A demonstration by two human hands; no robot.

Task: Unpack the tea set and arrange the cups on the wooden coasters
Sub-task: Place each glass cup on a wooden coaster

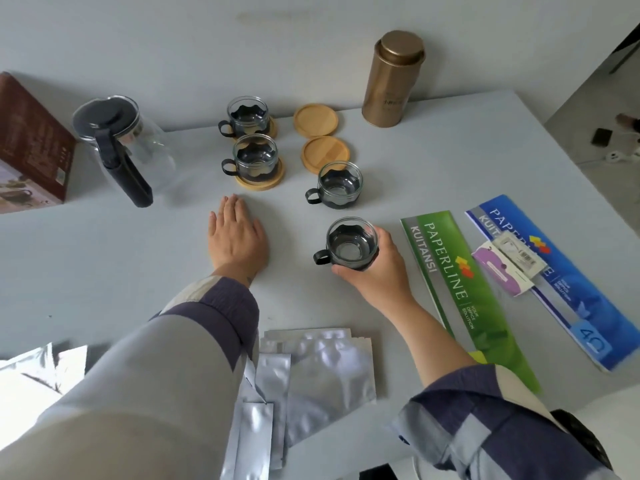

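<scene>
Several glass cups with black holders are on the table. The far cup (247, 116) and a nearer cup (255, 156) each stand on a wooden coaster (273, 180). Two bare coasters lie to their right, one far (316, 120) and one near (325, 154). A third cup (339, 186) stands on the bare table beside the near coaster. My right hand (375, 271) grips a fourth cup (351, 244) from its right side, low over the table. My left hand (237, 235) rests flat on the table, fingers straight, holding nothing.
A glass teapot (121, 143) with a black lid and handle stands at the left beside a brown box (31, 143). A gold tin (393, 79) is at the back. Green (460, 289) and blue (561, 278) booklets lie right; silver foil pouches (308, 372) lie near me.
</scene>
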